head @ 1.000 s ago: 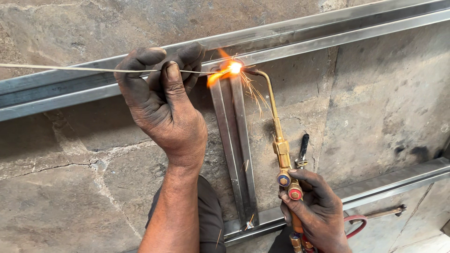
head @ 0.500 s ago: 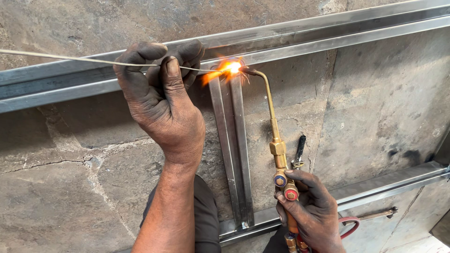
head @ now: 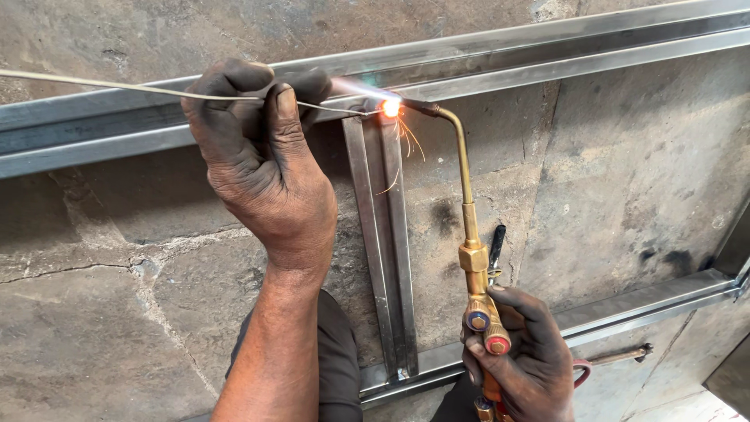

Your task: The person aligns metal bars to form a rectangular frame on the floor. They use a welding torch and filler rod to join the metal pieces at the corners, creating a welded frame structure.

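The left hand (head: 262, 168) pinches a thin filler rod (head: 117, 86) between thumb and curled fingers, the rod running in from the left edge of the view and crossing over the knuckles. Its tip meets the glowing spot (head: 390, 108) at the top of the upright steel channel (head: 383, 242), just where that channel butts against the long steel rail (head: 547, 51) running across the upper part of the view. A few orange sparks fall away to the right of the glow.

The right hand (head: 519, 359) is wrapped around the handle of a brass gas torch (head: 473, 250), fingers closed on the body just below the two valve knobs, one with a red cap. The torch's slim neck rises from the hand, bends over at the top, and its nozzle points leftward into the glow, with a pale flame streaking past it to the left. A red hose (head: 582, 373) loops out beside the hand, though most of it is hidden behind the wrist.

The upright channel's lower end sits on a second steel rail (head: 648, 301) slanting along the lower right. All the steelwork lies on a rough stone floor (head: 117, 312) with cracked joints. A dark lever-like piece, possibly part of the torch, shows just right of the brass fitting
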